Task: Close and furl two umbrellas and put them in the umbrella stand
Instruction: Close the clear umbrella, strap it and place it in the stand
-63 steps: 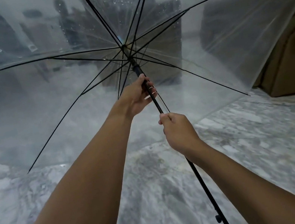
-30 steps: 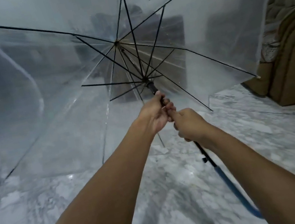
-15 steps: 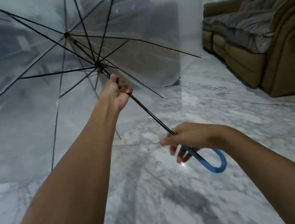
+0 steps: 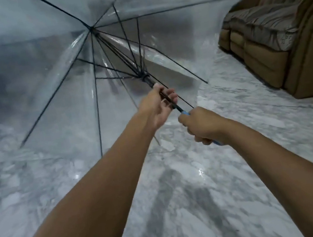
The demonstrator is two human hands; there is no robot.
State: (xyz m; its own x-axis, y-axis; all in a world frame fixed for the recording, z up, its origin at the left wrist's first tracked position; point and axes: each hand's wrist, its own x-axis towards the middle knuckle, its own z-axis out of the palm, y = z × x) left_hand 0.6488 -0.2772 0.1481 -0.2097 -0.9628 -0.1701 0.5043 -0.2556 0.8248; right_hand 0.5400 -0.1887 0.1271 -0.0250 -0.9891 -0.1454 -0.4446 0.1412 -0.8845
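**Over the marble floor (image 4: 188,206), a clear umbrella (image 4: 47,64) half folded**

Ahead of both hands, the clear umbrella is held with its shaft (image 4: 176,108) running up and leftward. The shaft is gripped by the left hand (image 4: 158,107) just below the runner (image 4: 144,77), nearer the canopy (image 4: 151,0); the blue handle (image 4: 185,112) is clenched in the right hand (image 4: 202,126). Its crook is hidden; no stand is seen.

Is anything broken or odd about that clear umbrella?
Nothing looks broken. The umbrella sags in loose folds because it is half closed, left hand on its shaft, right hand on its blue handle.
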